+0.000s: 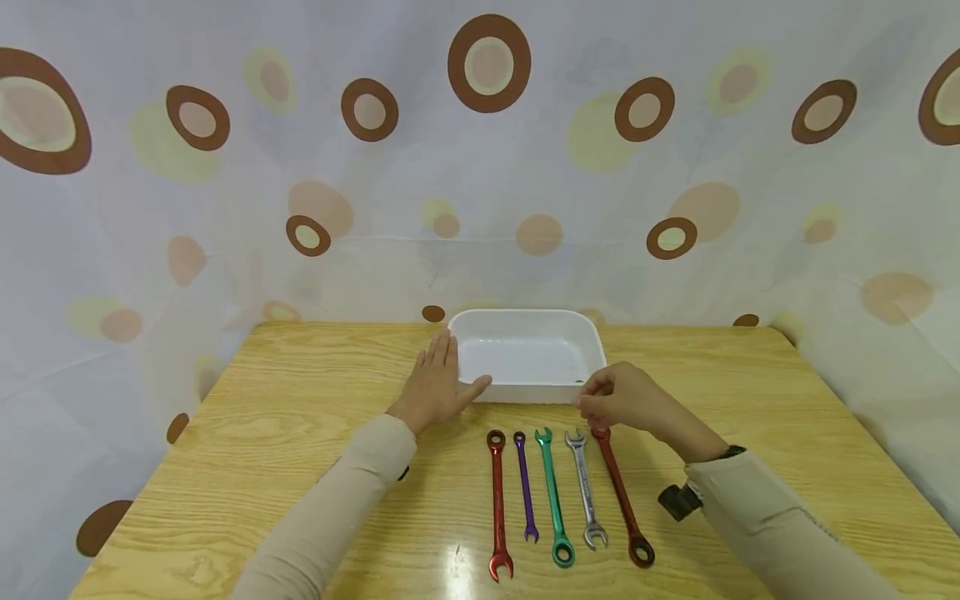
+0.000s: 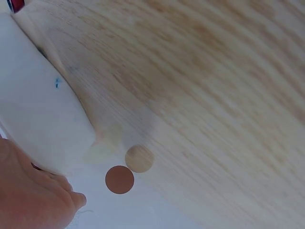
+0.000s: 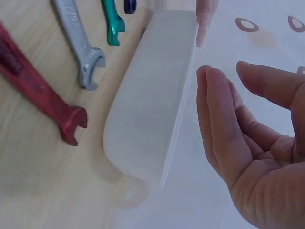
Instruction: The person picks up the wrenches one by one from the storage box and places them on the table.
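A white rectangular tray [image 1: 525,392] stands toward the back of the table. My left hand [image 1: 435,383] lies along its left wall with fingers straight and the thumb reaching past the front corner. Close to the tray's right front corner is my right hand [image 1: 626,404]; its fingers are loosely bent and the right wrist view shows a gap between thumb and fingertips, with nothing held. In front of the tray lie several combination wrenches side by side: a red wrench [image 1: 498,500], a thin purple wrench [image 1: 526,492], a green wrench [image 1: 552,483], a silver wrench [image 1: 584,483] and another red wrench [image 1: 619,492].
The wooden table [image 1: 322,400] carries the tray and wrenches. Behind it hangs a pale cloth [image 1: 405,183] with brown and cream circles. A black strap device [image 1: 680,502] sits at my right wrist, beside the sleeve cuff.
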`<state>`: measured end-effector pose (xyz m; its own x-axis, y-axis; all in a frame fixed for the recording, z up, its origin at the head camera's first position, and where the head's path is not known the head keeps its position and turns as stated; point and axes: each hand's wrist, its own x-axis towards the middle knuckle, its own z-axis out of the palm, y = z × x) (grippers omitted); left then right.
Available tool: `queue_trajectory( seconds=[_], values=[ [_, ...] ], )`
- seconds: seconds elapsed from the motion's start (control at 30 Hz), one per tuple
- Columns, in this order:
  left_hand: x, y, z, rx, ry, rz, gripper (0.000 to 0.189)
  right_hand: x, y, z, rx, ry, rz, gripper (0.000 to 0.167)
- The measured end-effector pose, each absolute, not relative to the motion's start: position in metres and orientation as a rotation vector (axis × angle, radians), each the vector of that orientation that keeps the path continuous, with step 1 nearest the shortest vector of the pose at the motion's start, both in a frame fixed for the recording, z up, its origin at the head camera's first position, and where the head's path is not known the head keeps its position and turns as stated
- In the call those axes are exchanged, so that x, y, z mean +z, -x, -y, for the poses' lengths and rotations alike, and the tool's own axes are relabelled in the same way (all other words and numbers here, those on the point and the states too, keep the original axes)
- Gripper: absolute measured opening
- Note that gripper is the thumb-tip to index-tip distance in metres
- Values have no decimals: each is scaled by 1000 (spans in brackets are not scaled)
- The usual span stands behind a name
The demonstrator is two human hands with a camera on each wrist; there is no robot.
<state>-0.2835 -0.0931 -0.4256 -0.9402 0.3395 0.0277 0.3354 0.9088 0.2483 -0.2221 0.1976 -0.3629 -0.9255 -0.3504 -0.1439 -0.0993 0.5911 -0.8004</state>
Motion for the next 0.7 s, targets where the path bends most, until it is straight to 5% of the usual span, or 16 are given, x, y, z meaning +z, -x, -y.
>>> queue_trajectory(
  seconds=[0.7],
  values=[
    [-422,282,92,386,-519,-3051,99,-377,290,-164,-1025,576,-2862,18]
  ],
)
